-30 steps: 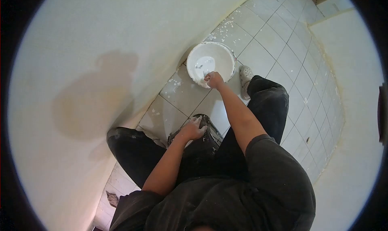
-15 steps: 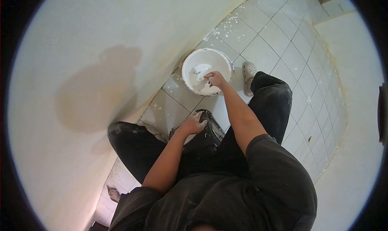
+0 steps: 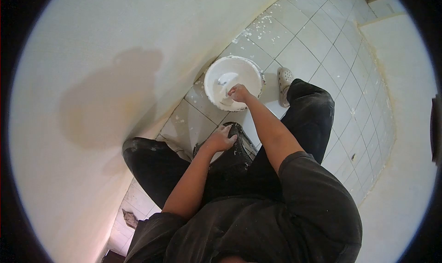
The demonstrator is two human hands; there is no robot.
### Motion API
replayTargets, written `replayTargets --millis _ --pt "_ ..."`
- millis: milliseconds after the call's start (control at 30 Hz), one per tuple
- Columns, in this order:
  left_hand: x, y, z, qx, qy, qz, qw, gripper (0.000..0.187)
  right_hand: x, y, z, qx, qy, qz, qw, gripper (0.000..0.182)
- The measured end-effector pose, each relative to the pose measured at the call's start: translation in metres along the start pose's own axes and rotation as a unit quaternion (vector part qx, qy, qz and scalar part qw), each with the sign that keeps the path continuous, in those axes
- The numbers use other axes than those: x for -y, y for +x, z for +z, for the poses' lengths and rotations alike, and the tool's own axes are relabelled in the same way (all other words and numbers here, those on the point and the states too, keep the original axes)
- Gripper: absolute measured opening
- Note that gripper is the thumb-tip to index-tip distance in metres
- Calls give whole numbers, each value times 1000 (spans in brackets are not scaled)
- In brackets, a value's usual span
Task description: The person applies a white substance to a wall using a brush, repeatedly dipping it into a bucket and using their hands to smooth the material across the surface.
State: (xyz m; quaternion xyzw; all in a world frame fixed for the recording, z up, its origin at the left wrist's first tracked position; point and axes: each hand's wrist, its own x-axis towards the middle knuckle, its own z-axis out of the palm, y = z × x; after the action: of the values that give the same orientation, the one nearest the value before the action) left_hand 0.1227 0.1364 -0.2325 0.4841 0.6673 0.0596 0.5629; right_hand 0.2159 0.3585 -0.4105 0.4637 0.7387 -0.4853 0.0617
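Note:
A round white bucket (image 3: 213,92) stands on the tiled floor in front of me, with whitish wet material and smears inside. Over its near side is my right hand (image 3: 238,93), fingers curled into a fist; whatever they hold, if anything, is hidden. My left hand (image 3: 222,138) grips the front edge of a black, white-spattered seat (image 3: 237,153), seemingly a stool, between my legs. Whitish residue marks the fingers of my left hand.
A wall (image 3: 101,42) rises close on the left, near the bucket. White splashes (image 3: 264,30) dot the floor tiles beyond it. My shoe (image 3: 285,81) is right of the bucket. A crumpled brown scrap (image 3: 130,218) lies at lower left. Another wall (image 3: 405,125) borders the right.
My right hand has shifted slightly left and down over the bucket, and its wrist has turned. The bucket appears a little further left. My left hand stays on the seat edge.

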Motion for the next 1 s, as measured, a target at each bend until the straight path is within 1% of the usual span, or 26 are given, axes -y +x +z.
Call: replayTargets --millis 33,133,233,333,433,533,567,633,733,833,933,1000 --pt "0 0 1 -2 1 3 1000 77 0 -1 -1 16 18 11 1000 23" --pt "-1 -1 1 -3 1 3 1000 76 -1 -4 0 14 23 25 999 23" --pt "1 -1 0 1 -10 -4 1000 76 -5 3 2 18 4 45 999 25" --pt "2 -2 -2 -5 -29 -3 1000 76 -10 5 8 -89 50 112 989 22" --pt "-1 -7 -5 -7 -39 -11 999 75 -20 0 26 -222 122 105 962 28" --pt "0 -8 -3 -14 -45 -12 999 74 -23 17 42 -273 214 200 916 20" --pt "2 -7 0 -18 -42 -4 999 74 -25 23 44 -257 272 240 896 19" --pt "5 -5 3 -16 -47 1 999 73 -8 22 34 -222 381 317 839 18" --pt "2 -5 2 1 -68 -7 998 71 -18 33 46 -200 459 303 811 19" --pt "3 -4 2 8 -71 -11 997 71 -25 46 55 -199 472 319 797 19" --pt "19 2 15 1 -65 7 998 71 -32 55 60 -209 543 333 742 17" --pt "21 3 16 2 -68 17 998 71 -40 61 64 -207 546 332 741 19"
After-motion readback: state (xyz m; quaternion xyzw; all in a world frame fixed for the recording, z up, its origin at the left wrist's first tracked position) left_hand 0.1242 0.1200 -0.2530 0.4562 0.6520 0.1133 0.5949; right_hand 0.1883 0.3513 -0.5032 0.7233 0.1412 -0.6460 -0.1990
